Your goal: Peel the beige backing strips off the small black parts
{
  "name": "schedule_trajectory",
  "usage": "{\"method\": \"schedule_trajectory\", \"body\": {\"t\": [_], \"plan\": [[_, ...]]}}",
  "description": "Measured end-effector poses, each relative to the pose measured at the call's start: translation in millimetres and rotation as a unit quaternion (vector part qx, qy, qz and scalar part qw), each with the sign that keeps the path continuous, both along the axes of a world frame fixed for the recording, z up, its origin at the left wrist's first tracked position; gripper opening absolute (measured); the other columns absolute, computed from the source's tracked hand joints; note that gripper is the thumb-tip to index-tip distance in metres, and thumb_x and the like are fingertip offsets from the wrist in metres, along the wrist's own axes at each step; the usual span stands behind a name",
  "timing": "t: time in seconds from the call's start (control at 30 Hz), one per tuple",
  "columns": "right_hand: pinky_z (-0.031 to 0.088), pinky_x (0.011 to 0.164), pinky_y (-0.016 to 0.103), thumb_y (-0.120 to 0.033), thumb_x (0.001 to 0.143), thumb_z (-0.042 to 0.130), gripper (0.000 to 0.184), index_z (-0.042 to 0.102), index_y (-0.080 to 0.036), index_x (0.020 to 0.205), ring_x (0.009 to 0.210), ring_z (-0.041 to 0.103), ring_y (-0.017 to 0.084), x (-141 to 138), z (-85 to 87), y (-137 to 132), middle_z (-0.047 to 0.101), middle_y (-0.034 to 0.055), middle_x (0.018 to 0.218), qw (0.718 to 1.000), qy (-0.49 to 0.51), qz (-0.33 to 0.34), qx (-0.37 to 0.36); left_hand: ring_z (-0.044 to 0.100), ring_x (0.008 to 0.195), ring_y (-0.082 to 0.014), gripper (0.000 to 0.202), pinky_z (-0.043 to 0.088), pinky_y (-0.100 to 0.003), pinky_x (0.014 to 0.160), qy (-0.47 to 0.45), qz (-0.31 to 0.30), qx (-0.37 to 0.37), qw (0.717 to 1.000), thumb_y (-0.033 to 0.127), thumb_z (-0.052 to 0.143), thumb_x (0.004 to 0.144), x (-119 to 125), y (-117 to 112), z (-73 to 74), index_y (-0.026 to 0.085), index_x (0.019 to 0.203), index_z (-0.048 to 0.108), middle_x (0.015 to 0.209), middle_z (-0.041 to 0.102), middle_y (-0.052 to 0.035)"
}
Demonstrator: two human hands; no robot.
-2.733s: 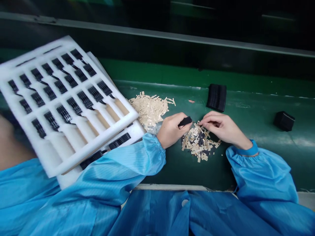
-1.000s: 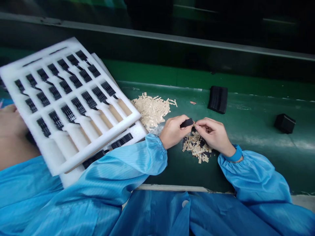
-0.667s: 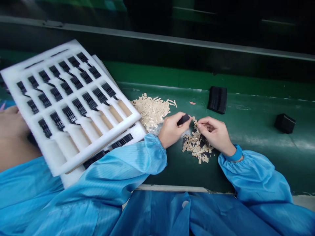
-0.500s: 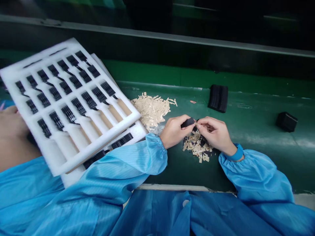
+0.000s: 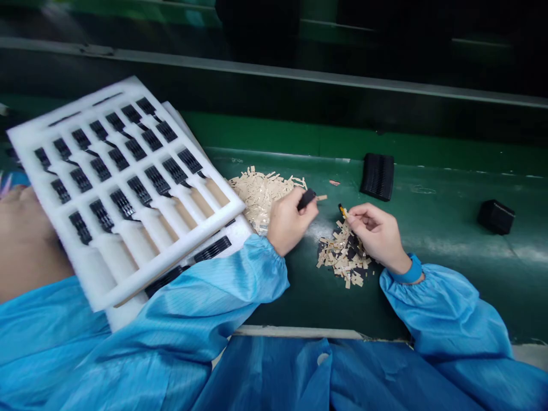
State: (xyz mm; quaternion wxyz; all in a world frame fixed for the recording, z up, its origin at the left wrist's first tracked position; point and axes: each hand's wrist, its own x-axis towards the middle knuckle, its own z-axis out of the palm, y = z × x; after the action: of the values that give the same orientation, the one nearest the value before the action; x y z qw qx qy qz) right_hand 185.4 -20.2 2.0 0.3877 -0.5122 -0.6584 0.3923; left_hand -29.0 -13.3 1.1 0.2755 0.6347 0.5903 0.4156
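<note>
My left hand is closed on a small black part with a tan strip sticking out of its right end. It hovers beside a heap of tan strips. My right hand pinches a tiny yellow and black piece between thumb and forefinger. Under it lies a mixed pile of tan strips and black parts on the green belt. The two hands are a short gap apart.
A white foam tray with rows of black parts rests tilted at left over a second foam tray. A black ribbed stack and a small black box sit farther right. Another person's arm shows at far left.
The hands were joined at the black part half a second ago. They have pulled apart: my left hand moved up and left toward the tan heap, my right stayed over the mixed pile.
</note>
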Motion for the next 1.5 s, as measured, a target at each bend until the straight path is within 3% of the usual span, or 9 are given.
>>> {"method": "schedule_trajectory", "body": {"t": [0.1,0.23,0.3,0.4,0.53,0.67,0.8,1.07,1.5], "plan": [[0.041,0.050,0.025,-0.032,0.089,0.068,0.014,0.067,-0.020,0.083,0.055,0.051,0.011,-0.5,-0.7,1.2,0.060,-0.0001,0.066,1.000,0.013,-0.020,-0.005,0.050,0.063,-0.0139,0.020,0.036,-0.027,0.060,0.102,0.047,0.040,0.993,0.029,0.057,0.093,-7.9,4.0,4.3,0.020,0.075,0.053,0.065,0.051,0.0018],[0.042,0.051,0.025,-0.033,0.089,0.067,0.014,0.067,-0.019,0.084,0.056,0.052,0.011,-2.0,0.7,0.0,0.060,0.0002,0.067,1.000,0.001,0.002,-0.009,0.061,0.083,-0.0204,0.008,0.044,-0.032,0.074,0.205,-0.011,0.061,0.977,0.020,0.055,0.092,-10.0,1.8,1.5,0.019,0.089,0.062,0.086,0.066,-0.0061],[0.042,0.051,0.024,-0.029,0.089,0.065,0.011,0.068,-0.019,0.085,0.056,0.052,0.011,-2.3,2.0,-1.2,0.060,0.0002,0.068,1.000,-0.009,0.009,-0.002,0.063,0.090,-0.0206,0.023,0.047,-0.033,0.081,0.175,-0.032,0.056,0.983,0.012,0.053,0.090,-8.2,-0.2,-0.7,0.019,0.108,0.065,0.099,0.070,-0.0073],[0.043,0.052,0.024,-0.022,0.088,0.063,0.007,0.067,-0.019,0.083,0.057,0.053,0.011,-1.8,4.6,-2.5,0.062,0.0005,0.070,0.999,-0.024,0.043,0.018,0.063,0.078,-0.0158,0.032,0.049,-0.029,0.075,0.037,-0.101,-0.010,0.994,0.022,0.056,0.093,-2.5,-2.8,-1.4,0.022,0.124,0.064,0.094,0.071,-0.0029],[0.043,0.051,0.023,-0.020,0.089,0.061,0.010,0.064,-0.019,0.079,0.058,0.053,0.011,-1.1,7.1,-2.7,0.061,0.0004,0.070,0.994,-0.045,0.088,0.041,0.060,0.071,-0.0127,0.022,0.048,-0.025,0.068,-0.088,-0.185,-0.101,0.974,0.034,0.063,0.092,6.6,-4.2,-0.4,0.020,0.106,0.071,0.081,0.070,0.0009],[0.042,0.051,0.024,-0.024,0.092,0.062,0.008,0.068,-0.020,0.088,0.057,0.052,0.011,-1.6,5.1,-3.4,0.063,0.0009,0.073,0.994,-0.076,0.050,0.062,0.054,0.064,-0.0102,0.017,0.043,-0.023,0.061,-0.108,-0.160,-0.114,0.975,0.035,0.066,0.088,9.8,-3.7,-1.7,0.018,0.088,0.070,0.069,0.062,0.0037],[0.042,0.051,0.025,-0.029,0.093,0.064,0.013,0.064,-0.022,0.104,0.055,0.053,0.011,-2.2,2.8,-7.4,0.063,0.0003,0.076,0.996,-0.059,-0.007,0.064,0.052,0.064,-0.0095,0.015,0.043,-0.022,0.062,-0.109,-0.126,-0.089,0.982,0.033,0.066,0.089,9.9,-5.1,-3.0,0.018,0.088,0.069,0.069,0.060,0.0043],[0.042,0.056,0.027,-0.023,0.096,0.060,0.007,0.067,-0.021,0.095,0.059,0.051,0.012,-7.7,7.4,-7.7,0.059,0.0001,0.073,0.982,-0.129,0.070,0.122,0.063,0.071,-0.0110,0.012,0.049,-0.023,0.069,-0.075,-0.154,-0.047,0.984,0.032,0.067,0.091,12.0,-10.3,-5.3,0.021,0.092,0.069,0.079,0.071,0.0021],[0.042,0.057,0.028,-0.027,0.099,0.058,0.012,0.069,-0.022,0.100,0.060,0.053,0.013,-2.9,1.7,-8.6,0.063,0.0018,0.076,0.974,-0.156,0.090,0.139,0.068,0.080,-0.0141,0.016,0.050,-0.026,0.076,-0.058,-0.177,-0.012,0.982,0.037,0.074,0.087,8.2,-5.6,-11.3,0.021,0.087,0.073,0.087,0.076,-0.0009]]}}
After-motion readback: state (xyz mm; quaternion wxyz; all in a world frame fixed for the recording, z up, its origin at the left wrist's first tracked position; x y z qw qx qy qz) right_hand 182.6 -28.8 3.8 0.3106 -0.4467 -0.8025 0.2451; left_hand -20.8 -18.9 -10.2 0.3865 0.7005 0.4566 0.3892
